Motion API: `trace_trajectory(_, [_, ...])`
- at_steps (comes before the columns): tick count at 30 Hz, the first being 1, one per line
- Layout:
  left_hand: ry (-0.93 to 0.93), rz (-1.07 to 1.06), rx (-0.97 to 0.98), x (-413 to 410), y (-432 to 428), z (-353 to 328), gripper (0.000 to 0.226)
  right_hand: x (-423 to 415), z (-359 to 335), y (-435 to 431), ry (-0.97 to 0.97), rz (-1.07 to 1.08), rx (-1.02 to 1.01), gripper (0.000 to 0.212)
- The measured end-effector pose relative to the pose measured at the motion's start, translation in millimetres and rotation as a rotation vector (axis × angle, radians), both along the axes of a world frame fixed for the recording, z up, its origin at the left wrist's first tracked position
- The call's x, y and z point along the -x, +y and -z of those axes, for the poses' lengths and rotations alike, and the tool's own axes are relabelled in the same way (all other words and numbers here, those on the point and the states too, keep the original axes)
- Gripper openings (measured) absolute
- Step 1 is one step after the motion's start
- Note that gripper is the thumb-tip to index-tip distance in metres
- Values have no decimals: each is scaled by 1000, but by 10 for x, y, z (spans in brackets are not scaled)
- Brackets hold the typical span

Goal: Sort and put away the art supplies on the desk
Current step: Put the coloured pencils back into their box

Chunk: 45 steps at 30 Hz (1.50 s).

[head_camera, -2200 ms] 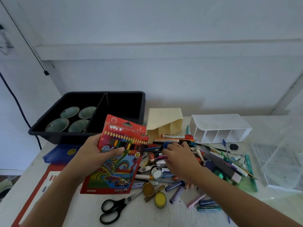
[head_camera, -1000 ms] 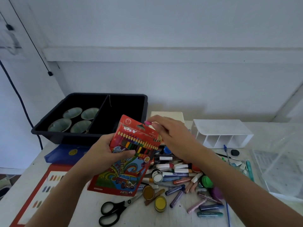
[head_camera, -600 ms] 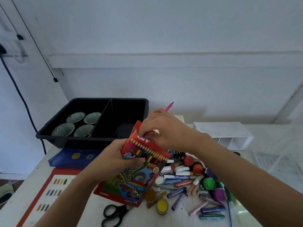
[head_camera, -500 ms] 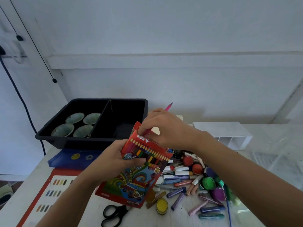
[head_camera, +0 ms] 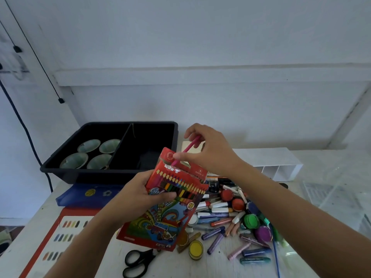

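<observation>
My left hand [head_camera: 138, 197] grips a red box of coloured pencils [head_camera: 172, 205], tilted above the desk with its top flap open. Just above that opening, my right hand [head_camera: 208, 151] pinches a pink pencil [head_camera: 186, 149], whose lower end goes down into the top of the box. Right of the box lies a heap of crayons, markers and small paint pots [head_camera: 232, 215] on the white desk [head_camera: 220, 265].
A black divided tray [head_camera: 112, 173] with several greenish dishes stands at the back left. A blue case [head_camera: 88, 195] and a red colour chart [head_camera: 52, 243] lie left. Black scissors [head_camera: 140, 261] lie near the front, a white compartment organiser [head_camera: 273, 165] and a clear bin [head_camera: 337, 195] at right.
My right hand left the pile with a pink pencil, rose to the box top and now lowers the pencil into it. My left hand lifted the box slightly.
</observation>
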State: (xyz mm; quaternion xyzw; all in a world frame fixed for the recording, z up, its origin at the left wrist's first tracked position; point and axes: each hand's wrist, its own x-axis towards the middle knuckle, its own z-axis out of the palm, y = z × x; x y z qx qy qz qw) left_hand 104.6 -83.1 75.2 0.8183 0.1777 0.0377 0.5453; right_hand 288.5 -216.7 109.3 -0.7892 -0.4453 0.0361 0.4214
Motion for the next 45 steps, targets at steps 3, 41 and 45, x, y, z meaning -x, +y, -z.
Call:
trace_trajectory(3, [22, -7, 30, 1, -19, 29, 42, 2, -17, -29, 71, 26, -205, 14])
trace_trajectory(41, [-66, -355, 73, 461, 651, 297, 36, 27, 1035, 142, -114, 44, 269, 17])
trace_trajectory(45, [-70, -371, 86, 484, 690, 339, 40, 40, 1211, 211, -239, -53, 423, 18])
